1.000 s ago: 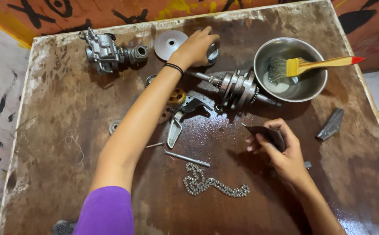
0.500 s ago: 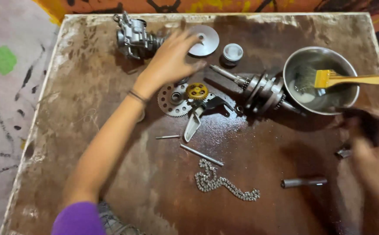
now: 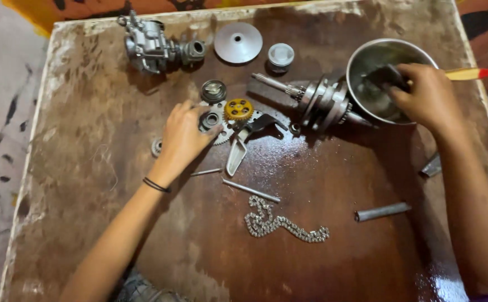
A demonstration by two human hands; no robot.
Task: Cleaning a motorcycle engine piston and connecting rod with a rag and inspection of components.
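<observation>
chain (image 3: 286,223) mid-table, crankshaft (image 3: 322,100) blocking bowl (image 3: 367,56)

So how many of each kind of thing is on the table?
Carburettor: 1
Round metal disc: 1
Piston: 1
Crankshaft: 1
Metal bowl: 1
Yellow gear: 1
Chain: 1
Thin rods: 2
Grey tube: 1
Total: 10, leaving out small bits too hard to tell. The left hand rests on the gears; the right hand holds a dark part in the bowl.

Worn brown table (image 3: 115,223) (wet sheen) under chain (image 3: 280,222), crankshaft (image 3: 319,100), steel bowl (image 3: 361,61).
</observation>
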